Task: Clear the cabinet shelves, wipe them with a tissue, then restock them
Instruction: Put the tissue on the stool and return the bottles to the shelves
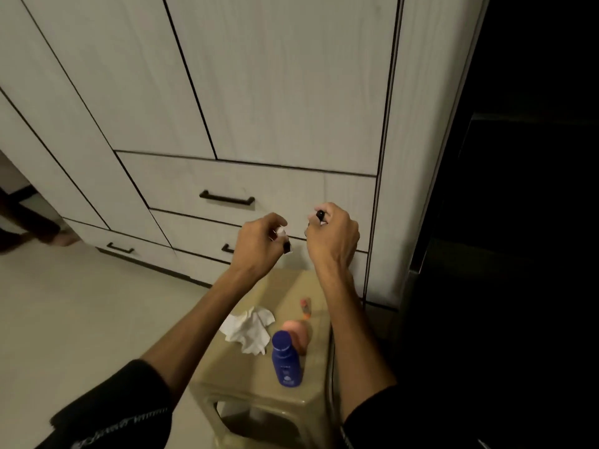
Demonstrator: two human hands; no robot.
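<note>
My left hand is raised in front of the cabinet, fingers curled round a few small things, white and dark; what they are is too small to tell. My right hand is beside it, a narrow gap between the two, and grips a small item with a dark cap that sticks out above my knuckles. Both hands hang in the air above the far edge of the stool, level with the lower drawer fronts.

All the cabinet doors and drawers are closed, so the shelves are hidden. The upper drawer's handle sits up and left of my left hand, well clear of it; a lower handle is partly covered by my left wrist.

On the stool top, the crumpled tissue lies near the left edge. The blue bottle stands just right of it, close to the right edge, with a pink thing touching it from behind. A small orange tube lies farther back, apart from the rest.

Left of the stool the pale floor is open up to the cabinet base. On the right, the stool's edge runs close along a dark, unlit space, with little room there.
</note>
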